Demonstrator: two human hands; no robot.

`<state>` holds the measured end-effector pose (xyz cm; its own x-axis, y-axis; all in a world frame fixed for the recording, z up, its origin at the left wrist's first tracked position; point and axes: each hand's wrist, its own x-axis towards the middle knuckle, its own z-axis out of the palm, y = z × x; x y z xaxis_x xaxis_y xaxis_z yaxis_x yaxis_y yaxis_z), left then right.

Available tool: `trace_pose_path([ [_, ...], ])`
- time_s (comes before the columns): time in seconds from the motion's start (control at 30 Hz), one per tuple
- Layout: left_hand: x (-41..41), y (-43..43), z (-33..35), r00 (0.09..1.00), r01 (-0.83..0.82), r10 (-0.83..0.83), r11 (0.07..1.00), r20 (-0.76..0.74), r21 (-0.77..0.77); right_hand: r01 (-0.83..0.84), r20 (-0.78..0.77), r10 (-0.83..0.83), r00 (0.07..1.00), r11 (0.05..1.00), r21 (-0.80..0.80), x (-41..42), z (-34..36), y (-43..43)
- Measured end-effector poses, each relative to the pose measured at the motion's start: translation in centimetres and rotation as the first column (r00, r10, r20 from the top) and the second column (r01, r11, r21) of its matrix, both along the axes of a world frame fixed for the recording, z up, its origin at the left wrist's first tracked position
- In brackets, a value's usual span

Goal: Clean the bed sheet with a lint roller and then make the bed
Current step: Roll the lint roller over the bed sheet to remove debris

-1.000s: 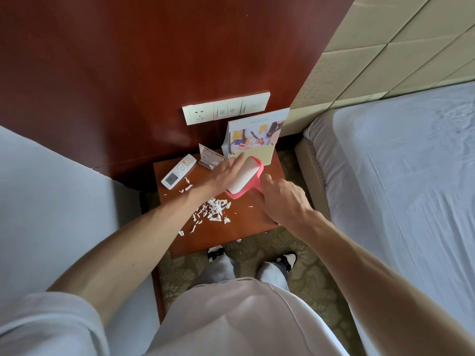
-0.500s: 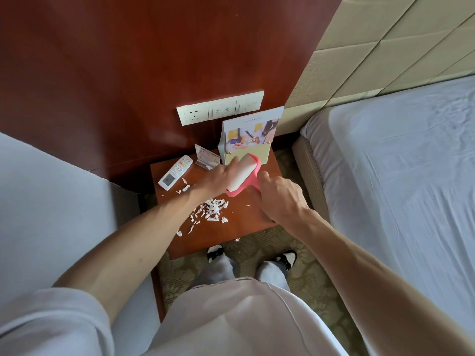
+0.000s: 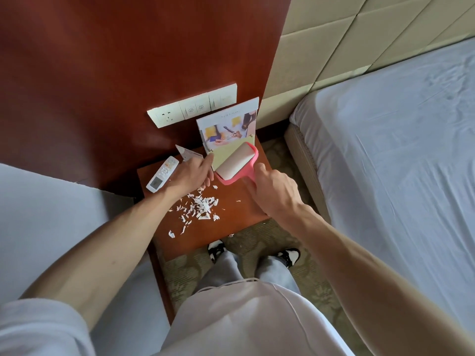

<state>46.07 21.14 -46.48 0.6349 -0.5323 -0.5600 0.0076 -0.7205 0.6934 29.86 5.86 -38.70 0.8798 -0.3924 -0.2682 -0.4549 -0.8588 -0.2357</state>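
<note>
One wide-angle view, head-worn: we look steeply down and slightly forward past the person's shirt [image 3: 231, 319] and shoes [image 3: 290, 254] at the bottom of the frame. The nightstand [image 3: 231, 227] sits mid-frame at arm's reach, with the left hand [image 3: 189, 173] and right hand [image 3: 273, 191] meeting just above centre. We face the red-brown wall panel [image 3: 128, 60] at upper left; the bed [image 3: 385, 176] runs down the right side, and straight edges bow toward the frame's margins.
</note>
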Motion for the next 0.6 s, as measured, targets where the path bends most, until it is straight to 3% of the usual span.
trace_pose_path([
  [0.07, -0.2, -1.3, -0.2, 0.998, -0.062, 0.062, 0.998, -0.014, -0.011, -0.004, -0.001, 0.004, 1.0, 1.0, 0.006, -0.9, 0.0, -1.6],
  [0.23, -4.3, -8.6, 0.8, 0.994, 0.057, -0.063, 0.996, -0.091, -0.073, -0.058, -0.062, 0.055, 0.997, 0.997, -0.041, -4.4, 0.5, -7.6],
  [0.47, -11.7, -24.7, 1.8, 0.985, 0.129, -0.139, 0.987, -0.102, -0.1, 0.247, -0.072, -0.25, 0.966, 0.968, -0.043, -14.5, 2.1, -22.1],
  [0.6, -15.8, -35.2, 4.7, 0.949, 0.3, -0.309, 0.946, -0.067, -0.125, 0.591, -0.086, -0.588, 0.805, 0.806, 0.023, -20.8, 3.5, -29.9],
])
